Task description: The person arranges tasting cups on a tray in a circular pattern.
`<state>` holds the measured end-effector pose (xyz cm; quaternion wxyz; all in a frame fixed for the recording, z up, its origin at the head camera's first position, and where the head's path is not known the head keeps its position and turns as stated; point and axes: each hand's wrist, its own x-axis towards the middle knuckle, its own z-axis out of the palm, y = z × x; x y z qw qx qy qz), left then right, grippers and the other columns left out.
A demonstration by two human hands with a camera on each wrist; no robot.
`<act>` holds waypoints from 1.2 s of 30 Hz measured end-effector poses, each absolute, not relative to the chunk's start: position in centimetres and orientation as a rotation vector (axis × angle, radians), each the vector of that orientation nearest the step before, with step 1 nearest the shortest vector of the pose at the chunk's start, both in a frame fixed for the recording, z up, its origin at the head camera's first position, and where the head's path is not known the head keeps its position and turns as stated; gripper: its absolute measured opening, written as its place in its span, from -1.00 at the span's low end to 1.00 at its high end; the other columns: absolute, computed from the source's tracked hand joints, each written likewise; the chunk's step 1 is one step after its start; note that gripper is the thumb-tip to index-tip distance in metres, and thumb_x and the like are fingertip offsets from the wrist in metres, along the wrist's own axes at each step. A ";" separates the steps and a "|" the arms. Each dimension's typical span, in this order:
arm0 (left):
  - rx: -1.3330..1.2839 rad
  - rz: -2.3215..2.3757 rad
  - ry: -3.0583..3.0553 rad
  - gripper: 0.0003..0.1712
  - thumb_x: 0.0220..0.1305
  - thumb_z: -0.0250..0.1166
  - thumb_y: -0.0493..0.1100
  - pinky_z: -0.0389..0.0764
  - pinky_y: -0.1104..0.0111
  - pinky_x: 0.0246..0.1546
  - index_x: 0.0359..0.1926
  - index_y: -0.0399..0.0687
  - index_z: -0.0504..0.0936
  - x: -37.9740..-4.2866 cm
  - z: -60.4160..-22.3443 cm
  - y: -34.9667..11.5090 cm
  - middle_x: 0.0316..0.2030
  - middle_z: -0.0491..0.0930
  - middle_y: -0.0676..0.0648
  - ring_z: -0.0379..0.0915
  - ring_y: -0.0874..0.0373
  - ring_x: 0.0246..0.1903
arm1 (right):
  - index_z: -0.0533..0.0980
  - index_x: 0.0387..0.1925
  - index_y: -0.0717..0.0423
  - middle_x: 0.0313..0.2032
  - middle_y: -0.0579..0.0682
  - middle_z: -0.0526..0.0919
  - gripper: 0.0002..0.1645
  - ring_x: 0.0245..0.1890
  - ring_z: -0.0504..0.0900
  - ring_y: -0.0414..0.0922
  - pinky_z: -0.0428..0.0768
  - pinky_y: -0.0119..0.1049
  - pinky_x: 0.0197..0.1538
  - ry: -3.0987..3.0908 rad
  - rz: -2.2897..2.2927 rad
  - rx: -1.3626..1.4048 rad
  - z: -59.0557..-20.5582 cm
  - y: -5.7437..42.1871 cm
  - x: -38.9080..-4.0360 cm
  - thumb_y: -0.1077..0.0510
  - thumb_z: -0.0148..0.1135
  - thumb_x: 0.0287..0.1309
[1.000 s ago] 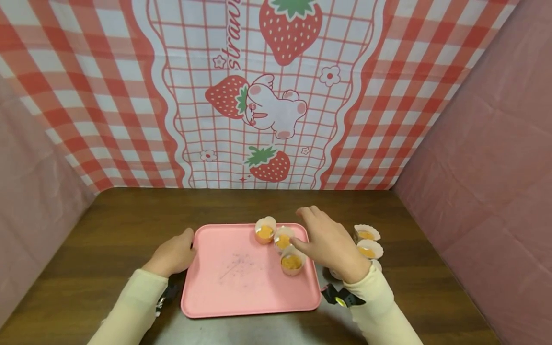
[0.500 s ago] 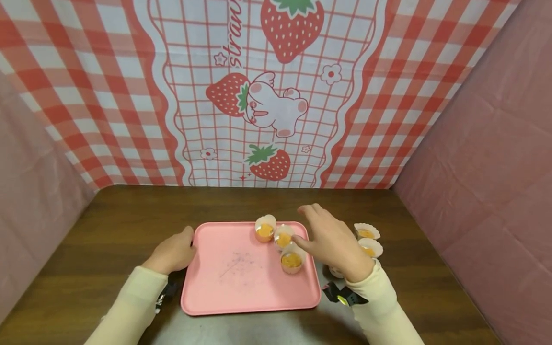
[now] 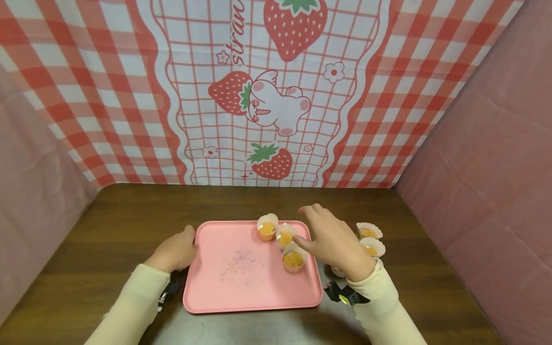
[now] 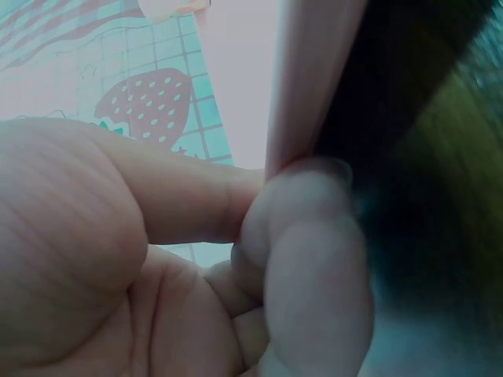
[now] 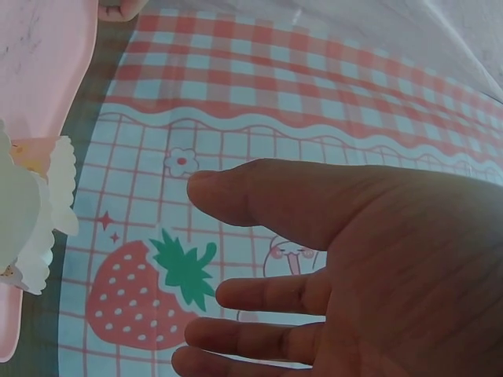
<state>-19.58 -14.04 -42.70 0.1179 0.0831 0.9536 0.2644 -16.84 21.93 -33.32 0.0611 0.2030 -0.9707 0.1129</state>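
Observation:
A pink tray (image 3: 235, 297) lies on the table, with three cupcakes in pale scalloped paper cups at its back right: a rear cupcake (image 3: 267, 231), a middle cupcake (image 3: 284, 236) and a front cupcake (image 3: 293, 260). My left hand (image 3: 174, 250) pinches the tray's left rim; in the left wrist view the thumb is on one side of the rim (image 4: 302, 86) and curled fingers (image 4: 318, 275) on the other. Over the tray's right edge hovers my right hand (image 3: 332, 242), fingers spread and holding nothing. Its thumb (image 5: 259, 200) extends well apart from the fingers in the right wrist view.
Right of the tray, more cupcakes (image 3: 369, 232) stand on the wooden table (image 3: 99, 239), partly hidden behind my right hand and wrist. A strawberry-patterned cloth (image 3: 276, 96) hangs along the back. Pink cloth walls (image 3: 487, 143) close off both sides.

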 end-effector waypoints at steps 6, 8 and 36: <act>0.236 0.834 2.778 -0.69 0.43 0.02 -0.25 0.44 0.19 -0.50 0.06 -0.39 0.31 -19.6 -42.4 -13.7 -0.54 0.51 -0.13 0.47 0.02 -0.61 | 0.49 0.24 0.10 0.10 0.05 0.59 -0.29 0.04 0.62 0.02 0.65 0.04 -0.13 -2.959 0.348 0.597 -33.3 22.2 -16.8 -0.15 0.46 0.18; 0.245 0.814 2.789 -0.72 0.42 0.03 -0.24 0.45 0.18 -0.47 0.03 -0.37 0.34 -19.7 -42.3 -13.7 -0.52 0.52 -0.13 0.48 0.00 -0.57 | 0.49 0.24 0.09 0.09 0.05 0.59 -0.30 0.03 0.62 0.01 0.65 0.04 -0.13 -2.966 0.348 0.591 -33.2 22.2 -16.9 -0.15 0.46 0.18; 0.289 0.750 2.822 -0.82 0.39 0.10 -0.22 0.47 0.09 -0.32 -0.13 -0.28 0.42 -19.6 -42.6 -14.3 -0.36 0.59 -0.19 0.45 -0.05 -0.40 | 0.55 0.14 0.11 -0.03 0.02 0.63 -0.36 -0.15 0.61 -0.09 0.65 -0.07 -0.19 -3.083 0.348 0.548 -34.5 22.2 -17.4 -0.15 0.49 0.16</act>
